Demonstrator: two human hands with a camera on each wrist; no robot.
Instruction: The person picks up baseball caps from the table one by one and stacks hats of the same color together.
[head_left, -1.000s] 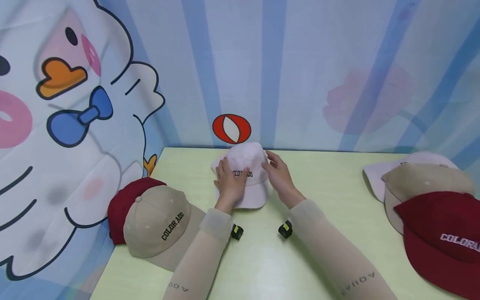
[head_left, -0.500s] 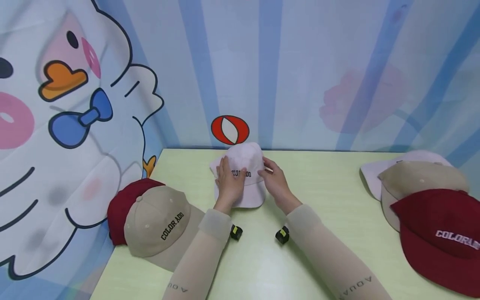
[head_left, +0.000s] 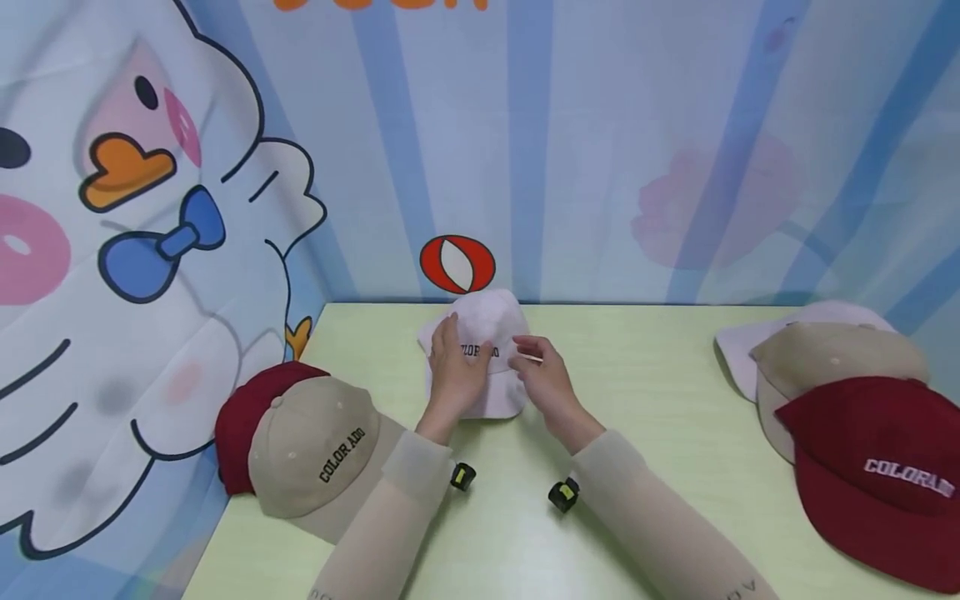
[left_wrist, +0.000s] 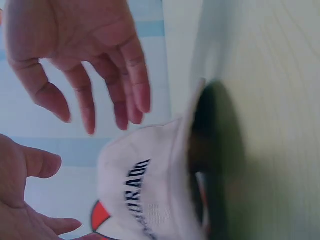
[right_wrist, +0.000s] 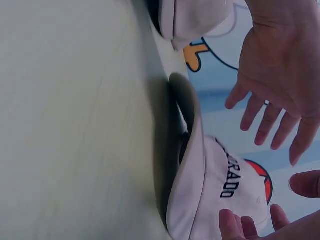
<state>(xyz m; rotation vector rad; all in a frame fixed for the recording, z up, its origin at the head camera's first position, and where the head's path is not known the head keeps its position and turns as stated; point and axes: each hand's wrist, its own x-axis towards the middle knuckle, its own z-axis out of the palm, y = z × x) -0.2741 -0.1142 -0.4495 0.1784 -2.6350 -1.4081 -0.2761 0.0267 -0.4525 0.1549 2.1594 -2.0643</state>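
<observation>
A pale pink cap with "COLORADO" lettering sits near the table's back edge, its brim pointing toward me. A pale flap sticks out at its left; what it belongs to is unclear. My left hand is over the cap's left front, fingers spread. In the right wrist view, that left hand shows its palm, with fingers loosely extended and apart from the crown. My right hand is beside the cap's right side, fingers slightly bent. The left wrist view shows the right hand holding nothing, fingertips close to the cap.
On the left, a beige cap overlaps a dark red cap. At right, a pale pink cap, a beige cap and a dark red cap overlap in a pile. A printed cloth rises behind the table.
My right hand has come down along the cap's right side and closer to it. My left hand stays nearly in place. The head view has tilted up slightly.
</observation>
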